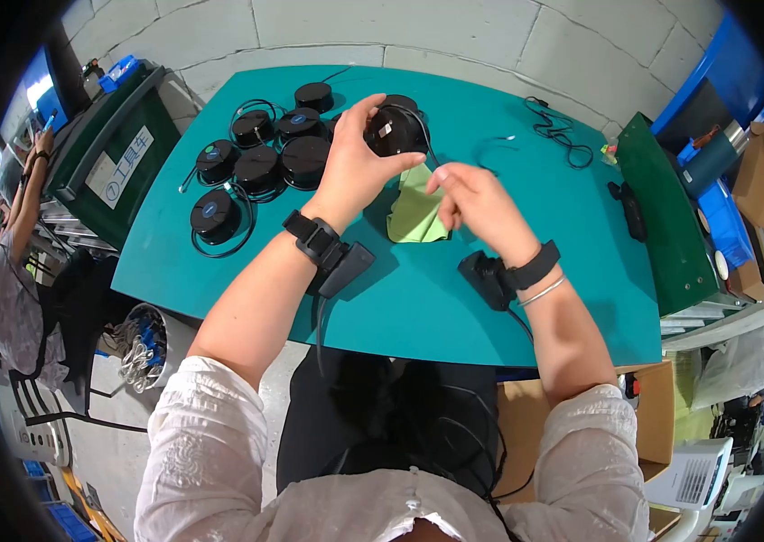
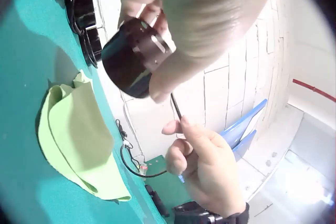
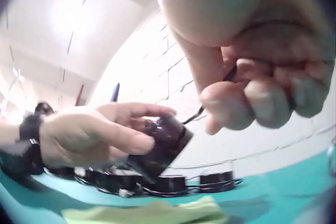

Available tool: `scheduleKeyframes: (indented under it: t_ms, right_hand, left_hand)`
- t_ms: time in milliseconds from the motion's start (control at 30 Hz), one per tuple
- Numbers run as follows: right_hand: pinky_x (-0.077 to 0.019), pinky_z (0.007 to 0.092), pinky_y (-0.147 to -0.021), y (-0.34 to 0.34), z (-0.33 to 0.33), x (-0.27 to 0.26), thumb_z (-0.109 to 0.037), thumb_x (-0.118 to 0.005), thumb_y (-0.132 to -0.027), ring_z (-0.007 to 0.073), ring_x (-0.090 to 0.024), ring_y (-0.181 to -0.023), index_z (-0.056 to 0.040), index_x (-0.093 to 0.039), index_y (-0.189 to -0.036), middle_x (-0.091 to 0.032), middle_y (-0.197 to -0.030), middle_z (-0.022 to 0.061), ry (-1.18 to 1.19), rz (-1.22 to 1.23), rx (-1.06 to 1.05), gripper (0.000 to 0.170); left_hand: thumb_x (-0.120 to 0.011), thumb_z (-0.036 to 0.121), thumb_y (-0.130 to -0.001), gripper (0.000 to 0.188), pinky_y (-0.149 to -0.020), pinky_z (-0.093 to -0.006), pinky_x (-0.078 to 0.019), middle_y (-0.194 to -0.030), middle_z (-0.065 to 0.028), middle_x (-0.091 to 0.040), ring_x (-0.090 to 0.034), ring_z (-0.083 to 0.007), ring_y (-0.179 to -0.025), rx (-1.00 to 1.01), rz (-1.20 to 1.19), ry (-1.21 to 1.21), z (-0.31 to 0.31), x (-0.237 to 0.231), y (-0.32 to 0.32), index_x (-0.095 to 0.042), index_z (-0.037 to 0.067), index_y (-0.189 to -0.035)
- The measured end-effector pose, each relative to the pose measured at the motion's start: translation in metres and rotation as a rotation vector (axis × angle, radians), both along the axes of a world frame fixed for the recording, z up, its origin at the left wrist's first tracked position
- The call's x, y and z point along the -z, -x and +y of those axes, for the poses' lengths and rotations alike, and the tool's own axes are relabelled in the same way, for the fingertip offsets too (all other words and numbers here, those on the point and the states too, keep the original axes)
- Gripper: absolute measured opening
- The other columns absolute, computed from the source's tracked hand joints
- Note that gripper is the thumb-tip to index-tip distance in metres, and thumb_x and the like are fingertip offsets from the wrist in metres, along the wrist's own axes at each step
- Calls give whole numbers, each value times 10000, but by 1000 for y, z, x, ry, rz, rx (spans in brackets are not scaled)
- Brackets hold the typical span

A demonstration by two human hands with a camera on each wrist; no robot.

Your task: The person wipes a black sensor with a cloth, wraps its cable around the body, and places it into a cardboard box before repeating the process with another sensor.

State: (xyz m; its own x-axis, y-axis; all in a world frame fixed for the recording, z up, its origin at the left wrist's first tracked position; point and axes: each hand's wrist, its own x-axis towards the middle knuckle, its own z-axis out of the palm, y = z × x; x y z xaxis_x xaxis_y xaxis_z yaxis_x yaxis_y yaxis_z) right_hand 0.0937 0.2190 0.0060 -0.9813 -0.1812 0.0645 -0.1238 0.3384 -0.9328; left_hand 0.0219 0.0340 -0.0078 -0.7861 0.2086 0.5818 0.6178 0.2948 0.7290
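Observation:
My left hand (image 1: 357,172) grips a round, glossy black device (image 1: 393,132) above the table, thumb on one side and fingers on the other. In the left wrist view the device (image 2: 131,58) is tilted. A black cable (image 2: 176,106) runs from it to my right hand (image 2: 207,166), whose thumb and fingers pinch it. The right wrist view shows the right hand (image 3: 257,87) with curled fingers round the cable (image 3: 194,116), beside the device (image 3: 163,148). Below the hands a light green cloth (image 1: 416,215) lies creased on the table.
Several black round devices with coiled cables, one of them (image 1: 216,217) nearest the front, stand at the table's left. A thin black cable (image 1: 555,134) lies back right, a black object (image 1: 628,211) at the right edge. Green cabinets (image 1: 684,235) flank the table (image 1: 526,316).

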Motion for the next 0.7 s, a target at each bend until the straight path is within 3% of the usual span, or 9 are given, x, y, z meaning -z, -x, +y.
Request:
scheduleKeyframes:
  t_ms: [100, 167, 267, 333, 400, 433, 533, 567, 700]
  right_hand:
    - [-391, 197, -489, -2, -8, -1, -365, -396, -1039, 66, -532, -502, -56, -588, -934, -577, -568, 21, 98, -93, -139, 378]
    - [-370, 182, -454, -5, -9, -8, -379, -391, -1041, 60, -525, -473, -61, -576, -942, -578, -566, 28, 149, -172, -235, 380]
    - [-372, 193, -437, -11, -13, -14, -385, -397, -1039, 68, -509, -443, -69, -568, -959, -580, -569, 27, 100, -236, -350, 368]
    - [-373, 222, -426, -7, -12, -7, -388, -424, -1029, 81, -490, -416, -65, -593, -928, -575, -563, 30, 82, -199, -311, 378]
    - [-448, 314, -475, -5, -6, -12, -418, -480, -990, 148, -567, -460, -65, -632, -856, -565, -534, 44, -347, -20, -137, 407]
    - [-457, 376, -503, -5, -4, -11, -448, -567, -926, 222, -592, -506, -67, -660, -788, -568, -538, 75, -436, 54, -56, 416]
    - [-455, 397, -518, 1, 2, -4, -464, -615, -884, 293, -589, -557, -58, -669, -767, -577, -570, 115, -692, 350, 86, 425]
    - [-455, 404, -524, 1, 5, -6, -472, -639, -862, 332, -574, -568, -44, -663, -746, -581, -590, 138, -677, 308, 64, 445]
    - [-420, 327, -502, 3, 8, -9, -379, -689, -866, 196, -554, -515, -24, -675, -788, -558, -566, 99, -614, 207, 24, 364]
  left_hand:
    - [-829, 115, -740, 786, -977, -343, -458, -1262, -136, -492, -504, -235, -1175, 76, -182, -256, 3, 1, 1, -403, 55, -1398]
    - [-772, 135, -816, 661, -943, -332, -468, -1236, -94, -514, -521, -191, -1133, 305, -408, -601, 6, -1, -4, -422, 49, -1371]
    - [-792, 194, -810, 650, -930, -364, -463, -1195, -76, -539, -530, -190, -1115, 413, -660, -770, 2, -3, -4, -443, 32, -1333]
    - [-709, 287, -887, 527, -908, -387, -493, -1147, -82, -590, -573, -214, -1084, 417, -701, -797, 4, -4, -9, -482, 34, -1290]
    - [-551, 342, -978, 439, -925, -444, -527, -1129, -105, -635, -633, -260, -1015, 702, -849, -868, 4, -7, -10, -498, 32, -1284]
    - [-419, 386, -1015, 461, -936, -477, -533, -1204, -160, -611, -634, -321, -1054, 686, -902, -851, 4, -10, -13, -506, 11, -1269]
    - [-345, 378, -1030, 480, -913, -481, -544, -1188, -195, -610, -642, -355, -1032, 773, -931, -892, 2, -11, -11, -513, -12, -1253]
    - [-345, 378, -1030, 480, -913, -481, -544, -1188, -195, -610, -642, -355, -1032, 775, -932, -892, 2, -11, -11, -513, -12, -1253]
    - [-308, 323, -1017, 450, -872, -438, -552, -1137, -196, -638, -650, -368, -1027, 695, -918, -791, 0, -8, -7, -558, -17, -1174]
